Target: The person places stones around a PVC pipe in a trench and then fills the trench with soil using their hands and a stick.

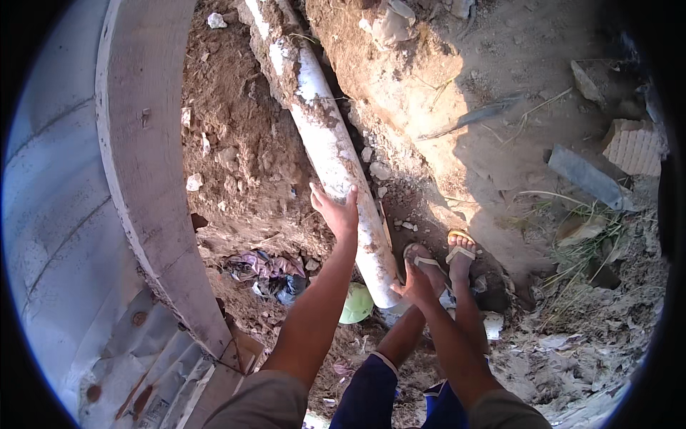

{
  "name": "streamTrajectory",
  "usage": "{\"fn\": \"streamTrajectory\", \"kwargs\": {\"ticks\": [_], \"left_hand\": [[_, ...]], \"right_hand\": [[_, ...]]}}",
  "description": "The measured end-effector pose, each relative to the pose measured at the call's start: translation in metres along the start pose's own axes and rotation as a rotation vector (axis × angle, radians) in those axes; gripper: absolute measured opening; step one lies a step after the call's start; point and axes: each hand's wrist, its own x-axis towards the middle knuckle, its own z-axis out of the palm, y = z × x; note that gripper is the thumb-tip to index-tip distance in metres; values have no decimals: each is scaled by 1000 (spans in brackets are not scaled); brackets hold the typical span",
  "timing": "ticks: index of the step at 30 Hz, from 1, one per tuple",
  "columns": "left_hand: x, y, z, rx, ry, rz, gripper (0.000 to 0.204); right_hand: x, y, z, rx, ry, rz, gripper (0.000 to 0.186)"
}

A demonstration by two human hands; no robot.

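A long white pipe (325, 139), crusted with brown soil, slants through a dug trench from the far middle toward my feet. My left hand (339, 213) is over the pipe's left side, thumb and fingers spread apart; whether it presses on the surface I cannot tell. Beside the near end of the pipe is my right hand (418, 284), its thumb pointing at the pipe and its fingers apart. It seems to touch the rim there, though the hand partly hides the contact. A pale green round object (356, 304) lies just left of that end.
A thick pale beam (146, 136) and grey metal sheeting (57, 186) stand along the left. Crumpled cloth and plastic (275, 272) lie in the trench. My sandalled feet (461, 247) are right of the pipe. Farther right are a grey slab (589, 175), a ridged block (634, 146) and dry grass (575, 247).
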Motion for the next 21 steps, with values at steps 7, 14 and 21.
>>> {"fn": "streamTrajectory", "kwargs": {"ticks": [7,14,21], "left_hand": [[-104,-65,-18,5,-66,-74,98],[-246,-127,-57,128,-344,-188,92],[-274,-158,-75,65,-688,-188,54]], "right_hand": [[-40,-16,-50,1,29,117,79],[-89,-15,-79,13,107,127,66],[-129,-61,-138,-227,182,118,62]]}}
